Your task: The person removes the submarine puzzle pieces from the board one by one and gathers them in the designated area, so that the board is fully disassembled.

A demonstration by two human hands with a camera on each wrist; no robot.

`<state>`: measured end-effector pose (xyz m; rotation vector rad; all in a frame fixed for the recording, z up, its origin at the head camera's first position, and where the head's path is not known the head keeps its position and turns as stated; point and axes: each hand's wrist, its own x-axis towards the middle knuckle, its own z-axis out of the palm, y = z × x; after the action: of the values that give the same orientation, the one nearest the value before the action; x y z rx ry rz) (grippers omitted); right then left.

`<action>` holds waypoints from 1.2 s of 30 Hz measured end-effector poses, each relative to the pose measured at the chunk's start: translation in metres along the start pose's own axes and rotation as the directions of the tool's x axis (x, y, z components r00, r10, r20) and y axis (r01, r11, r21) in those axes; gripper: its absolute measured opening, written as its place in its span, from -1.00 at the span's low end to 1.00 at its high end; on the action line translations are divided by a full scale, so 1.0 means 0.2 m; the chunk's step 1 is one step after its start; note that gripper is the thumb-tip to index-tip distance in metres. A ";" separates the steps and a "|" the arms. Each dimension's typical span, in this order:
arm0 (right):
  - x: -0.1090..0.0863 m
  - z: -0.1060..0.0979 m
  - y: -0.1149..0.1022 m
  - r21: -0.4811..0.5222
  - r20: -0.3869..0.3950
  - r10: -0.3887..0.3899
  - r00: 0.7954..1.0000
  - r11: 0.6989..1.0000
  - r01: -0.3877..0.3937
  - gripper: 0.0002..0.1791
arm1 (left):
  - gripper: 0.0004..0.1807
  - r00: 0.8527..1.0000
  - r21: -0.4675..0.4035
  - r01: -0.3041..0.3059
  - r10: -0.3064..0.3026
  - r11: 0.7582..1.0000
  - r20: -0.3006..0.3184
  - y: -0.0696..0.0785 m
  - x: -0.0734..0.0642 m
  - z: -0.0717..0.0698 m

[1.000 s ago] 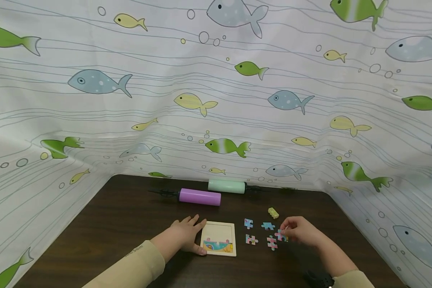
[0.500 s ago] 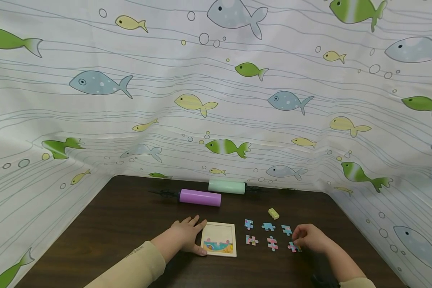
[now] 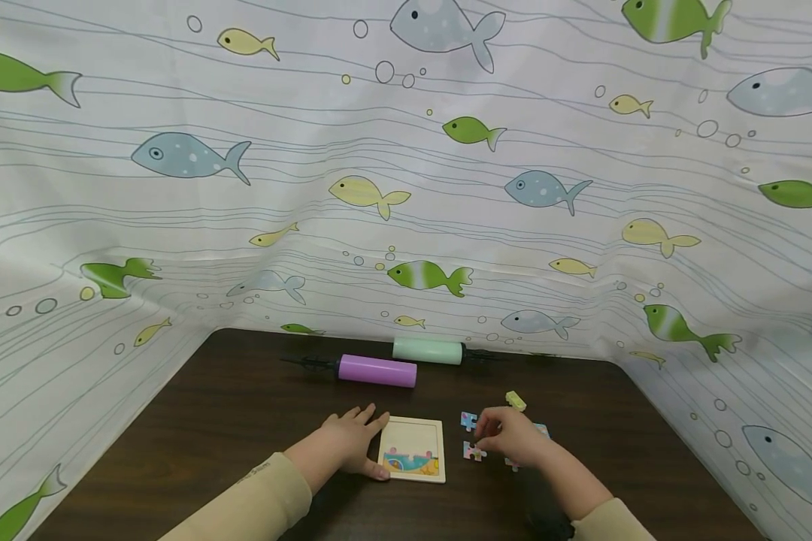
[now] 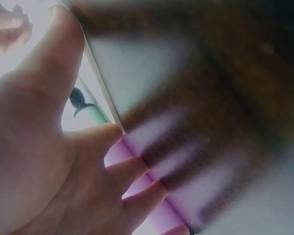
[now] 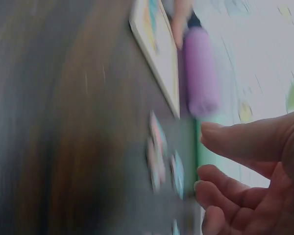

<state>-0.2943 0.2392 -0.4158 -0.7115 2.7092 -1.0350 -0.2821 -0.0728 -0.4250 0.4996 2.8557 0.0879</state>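
Observation:
My left hand (image 3: 352, 442) rests on the table with fingers spread, thumb and fingertips at the left edge of a square wooden puzzle tray (image 3: 411, 434). Along the tray's bottom lies a fitted strip of teal, pink and yellow picture. In the left wrist view the straight fingers of the left hand (image 4: 54, 147) touch the dark tabletop. My right hand (image 3: 514, 434) hovers over loose jigsaw pieces, fingertips just right of a blue piece (image 3: 469, 421) and a pink piece (image 3: 474, 451). Thumb and fingers of the right hand (image 5: 250, 181) stand apart, holding nothing. It hides other pieces.
A small pale yellow block (image 3: 515, 400) lies behind the right hand. Farther back are a purple balloon pump (image 3: 377, 371) and a mint green one (image 3: 428, 351) with black ends. A fish-patterned curtain (image 3: 352, 255) encloses the table's back and sides.
My right hand has let go of a jigsaw piece at the right of the group, then moved left over the other pieces. My left hand and the tray stay put.

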 end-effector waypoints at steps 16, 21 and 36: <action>0.23 0.44 -0.29 0.040 0.090 -0.045 0.995 0.998 0.041 -0.82 | 0.09 1.000 0.029 -0.015 0.015 0.999 -0.006 0.01 0.01 0.00; 0.24 0.47 -0.32 0.027 0.092 -0.037 0.995 0.999 0.035 -0.71 | 0.08 0.999 0.036 -0.026 0.027 0.999 -0.018 0.01 0.00 0.00; 0.24 0.47 -0.33 0.035 0.092 -0.031 0.995 0.999 0.028 -0.68 | 0.08 1.000 0.014 -0.020 0.021 1.000 -0.017 0.00 0.00 0.00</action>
<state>-0.2825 0.1169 -0.4412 -0.7753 2.6049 -1.0250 -0.2816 -0.0734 -0.4252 0.5334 2.8698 0.0765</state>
